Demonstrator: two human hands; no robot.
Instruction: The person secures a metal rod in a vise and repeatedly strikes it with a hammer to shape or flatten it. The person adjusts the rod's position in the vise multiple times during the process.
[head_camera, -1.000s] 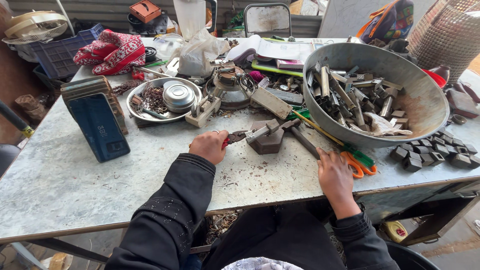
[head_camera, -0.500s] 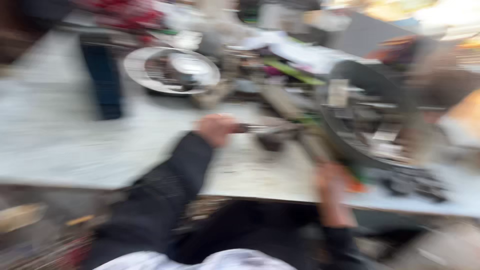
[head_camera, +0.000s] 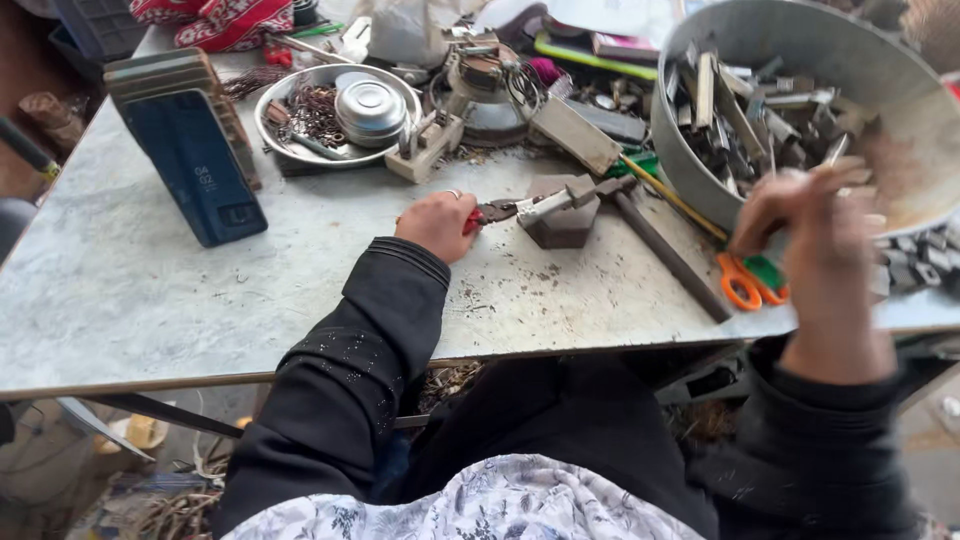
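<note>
The left hand (head_camera: 437, 224) clenches red-handled pliers (head_camera: 492, 212) pointing right at a metal piece (head_camera: 548, 203) on a block (head_camera: 563, 226) (the blurred right hand (head_camera: 812, 215), grip unclear, hovers by the basin (head_camera: 900, 90)).

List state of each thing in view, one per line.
left hand: closed around red-handled pliers
pliers: jaws on a metal piece atop the dark block
right hand: raised, blurred, at the big metal basin; grip unclear
basin: upright, full of metal parts
scissors: flat on the table, shut
round tray: holds a lidded tin
</note>
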